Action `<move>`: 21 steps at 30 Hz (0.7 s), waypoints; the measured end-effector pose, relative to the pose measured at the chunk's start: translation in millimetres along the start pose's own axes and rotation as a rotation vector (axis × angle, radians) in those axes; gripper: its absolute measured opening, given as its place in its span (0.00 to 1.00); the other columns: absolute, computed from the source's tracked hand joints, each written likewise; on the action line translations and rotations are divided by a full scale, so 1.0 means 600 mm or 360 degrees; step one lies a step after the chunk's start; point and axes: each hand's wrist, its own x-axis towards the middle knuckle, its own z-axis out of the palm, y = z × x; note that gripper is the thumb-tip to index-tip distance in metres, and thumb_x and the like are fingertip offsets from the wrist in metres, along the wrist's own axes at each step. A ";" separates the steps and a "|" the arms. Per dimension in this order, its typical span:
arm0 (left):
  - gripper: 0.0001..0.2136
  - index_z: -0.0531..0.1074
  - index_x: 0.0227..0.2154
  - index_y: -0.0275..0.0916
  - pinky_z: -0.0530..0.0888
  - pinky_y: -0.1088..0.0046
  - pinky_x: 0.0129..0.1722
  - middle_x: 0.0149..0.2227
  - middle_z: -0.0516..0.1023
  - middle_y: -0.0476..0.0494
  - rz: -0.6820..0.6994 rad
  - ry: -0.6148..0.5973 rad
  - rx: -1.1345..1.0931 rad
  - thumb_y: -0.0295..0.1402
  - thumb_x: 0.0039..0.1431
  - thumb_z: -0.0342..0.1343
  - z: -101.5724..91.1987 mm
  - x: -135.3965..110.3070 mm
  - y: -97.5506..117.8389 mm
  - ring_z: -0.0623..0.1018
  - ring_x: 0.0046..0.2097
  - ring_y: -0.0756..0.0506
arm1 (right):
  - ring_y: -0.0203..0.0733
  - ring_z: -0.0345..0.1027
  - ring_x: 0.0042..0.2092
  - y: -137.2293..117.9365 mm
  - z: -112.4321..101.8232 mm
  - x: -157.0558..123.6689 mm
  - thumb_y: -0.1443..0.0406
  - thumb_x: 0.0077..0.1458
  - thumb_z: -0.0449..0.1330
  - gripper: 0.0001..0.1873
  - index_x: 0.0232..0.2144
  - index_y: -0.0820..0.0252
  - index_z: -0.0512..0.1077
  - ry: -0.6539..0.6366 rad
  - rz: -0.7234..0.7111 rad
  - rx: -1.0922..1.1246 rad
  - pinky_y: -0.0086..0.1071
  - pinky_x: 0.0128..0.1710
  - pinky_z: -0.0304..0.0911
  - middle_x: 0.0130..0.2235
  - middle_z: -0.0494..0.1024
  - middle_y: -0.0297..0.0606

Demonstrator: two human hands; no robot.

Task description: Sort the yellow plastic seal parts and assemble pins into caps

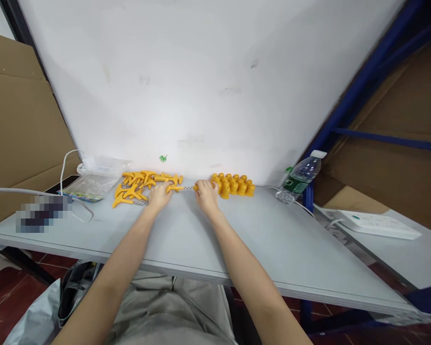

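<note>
My left hand (159, 195) is closed on a yellow plastic handle (175, 189), low over the table near the back wall. A short metal chain (188, 188) runs from this handle towards my right hand (207, 194). Its fingers are closed on a small yellow plastic piece (196, 187) at the chain's other end, mostly hidden by the fingers. Left of my hands lies a heap of curved yellow handles (131, 190) with chains. Right of them, rows of yellow cup-shaped pieces (237, 186) stand close together.
A clear water bottle (300, 177) leans at the right back of the grey table (258, 239). Plastic bags (96, 184) and white cables (62, 167) lie at the left. A white power strip (380, 224) rests on the surface to the right. Cardboard (17, 120) stands at the left side.
</note>
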 end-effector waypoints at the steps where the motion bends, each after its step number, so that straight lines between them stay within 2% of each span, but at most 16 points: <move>1: 0.16 0.75 0.49 0.43 0.73 0.60 0.48 0.47 0.79 0.40 -0.0001 0.0058 -0.0010 0.31 0.58 0.52 0.001 0.002 -0.005 0.77 0.49 0.37 | 0.50 0.63 0.50 0.007 -0.005 0.002 0.73 0.56 0.49 0.11 0.40 0.59 0.67 0.0087 0.0068 0.0008 0.47 0.55 0.46 0.44 0.75 0.47; 5: 0.13 0.78 0.43 0.41 0.70 0.57 0.55 0.57 0.70 0.38 -0.0004 0.0313 -0.0066 0.30 0.58 0.53 0.007 0.010 -0.026 0.71 0.56 0.36 | 0.54 0.60 0.52 0.049 -0.025 0.009 0.63 0.58 0.52 0.10 0.42 0.60 0.66 0.0567 0.0489 0.0089 0.47 0.52 0.49 0.48 0.72 0.50; 7: 0.12 0.78 0.41 0.41 0.69 0.57 0.56 0.56 0.69 0.38 -0.0017 0.0403 -0.0105 0.30 0.57 0.54 0.010 0.014 -0.031 0.70 0.57 0.37 | 0.55 0.59 0.53 0.076 -0.030 0.008 0.60 0.58 0.53 0.13 0.43 0.59 0.66 0.0857 0.0774 0.0133 0.49 0.52 0.50 0.50 0.70 0.50; 9: 0.11 0.78 0.41 0.41 0.69 0.59 0.57 0.51 0.70 0.37 -0.0021 0.0467 -0.0146 0.30 0.57 0.54 0.010 0.016 -0.032 0.70 0.55 0.38 | 0.56 0.58 0.55 0.104 -0.027 0.003 0.59 0.57 0.54 0.13 0.42 0.58 0.66 0.1056 0.1046 0.0201 0.51 0.53 0.52 0.51 0.70 0.50; 11: 0.11 0.78 0.41 0.40 0.69 0.60 0.56 0.47 0.70 0.38 -0.0024 0.0528 -0.0193 0.30 0.57 0.54 0.009 0.018 -0.031 0.72 0.53 0.39 | 0.57 0.59 0.55 0.131 -0.014 -0.005 0.61 0.54 0.55 0.12 0.41 0.57 0.66 0.1122 0.1287 0.0297 0.54 0.53 0.54 0.50 0.70 0.50; 13: 0.11 0.78 0.40 0.40 0.71 0.62 0.54 0.44 0.70 0.39 -0.0043 0.0588 -0.0253 0.28 0.57 0.53 0.007 0.019 -0.029 0.73 0.50 0.41 | 0.57 0.60 0.56 0.153 0.003 -0.012 0.63 0.51 0.57 0.11 0.39 0.57 0.66 0.1128 0.1429 0.0397 0.57 0.53 0.55 0.49 0.70 0.49; 16: 0.13 0.78 0.39 0.40 0.74 0.65 0.48 0.37 0.72 0.42 -0.0080 0.0593 -0.0358 0.25 0.55 0.51 0.003 0.021 -0.027 0.76 0.43 0.44 | 0.56 0.64 0.51 0.178 0.030 -0.018 0.65 0.48 0.58 0.10 0.36 0.57 0.67 0.1106 0.1524 0.0519 0.58 0.51 0.59 0.46 0.71 0.48; 18: 0.13 0.78 0.38 0.38 0.74 0.66 0.44 0.32 0.75 0.45 -0.0147 0.0543 -0.0427 0.25 0.56 0.49 0.001 0.021 -0.027 0.77 0.37 0.45 | 0.55 0.66 0.49 0.188 0.042 -0.018 0.65 0.47 0.58 0.10 0.36 0.56 0.67 0.1096 0.1552 0.0606 0.59 0.50 0.59 0.45 0.71 0.47; 21: 0.12 0.77 0.39 0.38 0.74 0.66 0.46 0.33 0.79 0.44 -0.0235 0.0538 -0.0521 0.30 0.59 0.49 -0.002 0.020 -0.029 0.78 0.38 0.45 | 0.55 0.67 0.48 0.195 0.050 -0.016 0.64 0.47 0.56 0.14 0.40 0.57 0.68 0.1034 0.1578 0.0646 0.60 0.52 0.57 0.48 0.70 0.48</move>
